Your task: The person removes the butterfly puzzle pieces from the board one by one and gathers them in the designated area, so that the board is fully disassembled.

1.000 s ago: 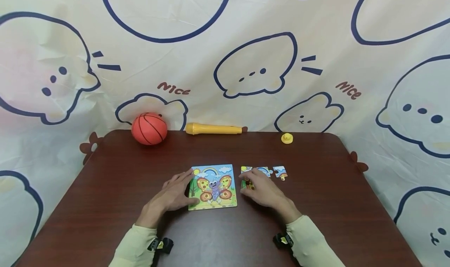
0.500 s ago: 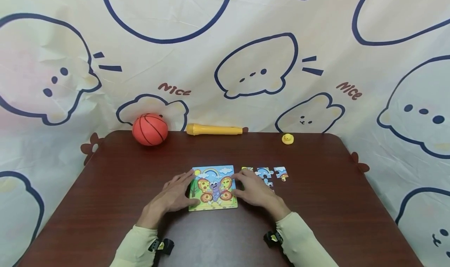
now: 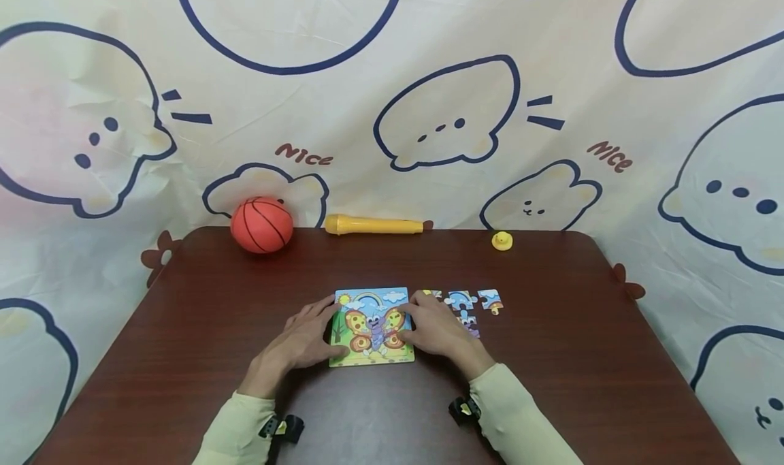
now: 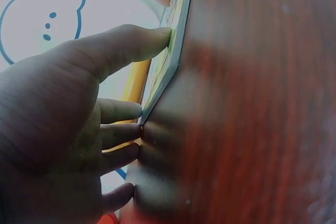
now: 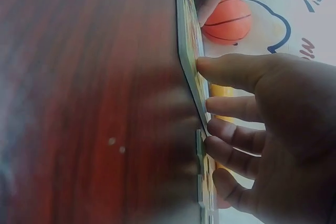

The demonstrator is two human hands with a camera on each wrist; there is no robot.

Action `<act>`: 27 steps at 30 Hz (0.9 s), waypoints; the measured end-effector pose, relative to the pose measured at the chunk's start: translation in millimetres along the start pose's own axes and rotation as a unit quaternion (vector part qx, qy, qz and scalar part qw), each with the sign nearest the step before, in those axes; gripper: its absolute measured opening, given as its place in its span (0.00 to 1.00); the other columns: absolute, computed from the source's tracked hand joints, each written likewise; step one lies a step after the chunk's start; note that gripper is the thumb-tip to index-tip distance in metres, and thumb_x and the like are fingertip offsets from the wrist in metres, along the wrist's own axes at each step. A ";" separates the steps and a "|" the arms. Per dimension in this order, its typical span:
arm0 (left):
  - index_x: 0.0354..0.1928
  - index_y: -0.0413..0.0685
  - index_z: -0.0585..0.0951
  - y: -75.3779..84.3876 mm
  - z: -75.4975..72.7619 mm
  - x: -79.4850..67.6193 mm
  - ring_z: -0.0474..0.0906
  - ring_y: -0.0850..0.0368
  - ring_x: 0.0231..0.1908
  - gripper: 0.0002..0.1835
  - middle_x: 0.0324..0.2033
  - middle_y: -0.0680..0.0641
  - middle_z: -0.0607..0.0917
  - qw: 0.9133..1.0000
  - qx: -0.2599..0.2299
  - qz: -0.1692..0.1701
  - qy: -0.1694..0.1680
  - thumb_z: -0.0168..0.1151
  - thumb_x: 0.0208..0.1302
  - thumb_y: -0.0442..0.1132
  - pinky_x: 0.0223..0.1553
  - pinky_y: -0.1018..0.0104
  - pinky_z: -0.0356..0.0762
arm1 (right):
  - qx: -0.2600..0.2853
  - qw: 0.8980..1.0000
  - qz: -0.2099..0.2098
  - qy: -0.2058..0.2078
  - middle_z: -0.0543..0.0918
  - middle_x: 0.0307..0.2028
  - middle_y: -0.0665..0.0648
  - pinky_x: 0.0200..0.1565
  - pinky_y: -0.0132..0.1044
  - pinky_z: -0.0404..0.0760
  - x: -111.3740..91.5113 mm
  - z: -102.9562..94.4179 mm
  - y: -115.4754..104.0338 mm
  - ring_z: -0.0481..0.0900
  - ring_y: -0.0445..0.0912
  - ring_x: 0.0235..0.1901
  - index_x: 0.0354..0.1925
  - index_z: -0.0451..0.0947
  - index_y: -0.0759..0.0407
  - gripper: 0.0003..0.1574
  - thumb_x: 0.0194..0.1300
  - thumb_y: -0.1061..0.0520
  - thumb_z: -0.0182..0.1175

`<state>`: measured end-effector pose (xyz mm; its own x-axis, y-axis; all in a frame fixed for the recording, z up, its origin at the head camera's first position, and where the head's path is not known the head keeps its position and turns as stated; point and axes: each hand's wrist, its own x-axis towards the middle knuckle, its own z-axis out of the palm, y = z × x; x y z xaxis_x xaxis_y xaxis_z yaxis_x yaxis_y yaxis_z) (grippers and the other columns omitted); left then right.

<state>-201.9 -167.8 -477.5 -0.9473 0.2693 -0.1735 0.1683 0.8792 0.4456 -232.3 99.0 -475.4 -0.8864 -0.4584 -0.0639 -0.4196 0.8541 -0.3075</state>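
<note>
A square butterfly picture puzzle board (image 3: 375,329) lies flat on the dark wood table. My left hand (image 3: 300,339) rests at its left side, with the thumb (image 4: 152,43) on the board near the front corner and the fingers spread along the edge onto the table. On the other side, my right hand (image 3: 437,325) touches the board with the thumb (image 5: 226,69) and forefinger over its right edge. Its other fingertips are right at loose puzzle pieces (image 5: 205,182) beside the board. Part of these pieces is hidden beneath the right hand.
More loose puzzle pieces (image 3: 459,300) lie right of the board, one piece (image 3: 491,300) at their far end. Along the table's back edge are a red toy basketball (image 3: 261,225), a yellow toy microphone (image 3: 373,225) and a yellow rubber duck (image 3: 502,241). A printed curtain (image 3: 343,111) hangs behind.
My right hand has moved left from the loose puzzle pieces onto the board's right edge, uncovering a butterfly-face piece. My left hand has stayed in place.
</note>
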 end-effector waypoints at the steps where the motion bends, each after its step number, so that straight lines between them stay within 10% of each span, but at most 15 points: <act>1: 0.72 0.49 0.63 0.4 -0.3 0.1 0.53 0.41 0.72 0.49 0.75 0.45 0.57 1.000 -0.001 -0.001 0.000 0.71 0.51 0.59 0.67 0.33 0.53 | 0.005 1.000 0.001 0.000 0.74 0.45 0.51 0.39 0.37 0.70 0.5 -0.4 0.0 0.68 0.43 0.39 0.59 0.78 0.47 0.32 0.59 0.41 0.67; 27: 0.72 0.52 0.63 -0.1 -0.5 1.9 0.52 0.42 0.72 0.53 0.75 0.46 0.56 1.000 0.001 -0.014 -0.014 0.71 0.46 0.66 0.68 0.33 0.52 | 0.041 0.999 0.029 -0.011 0.77 0.45 0.51 0.48 0.47 0.74 7.2 -2.0 -5.2 0.73 0.45 0.44 0.52 0.77 0.52 0.29 0.55 0.45 0.72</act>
<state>-203.8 -167.6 -477.4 -0.9438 0.2556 -0.2094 0.1432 0.8876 0.4379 -237.0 91.8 -472.3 -0.9040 -0.4147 -0.1039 -0.3494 0.8567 -0.3795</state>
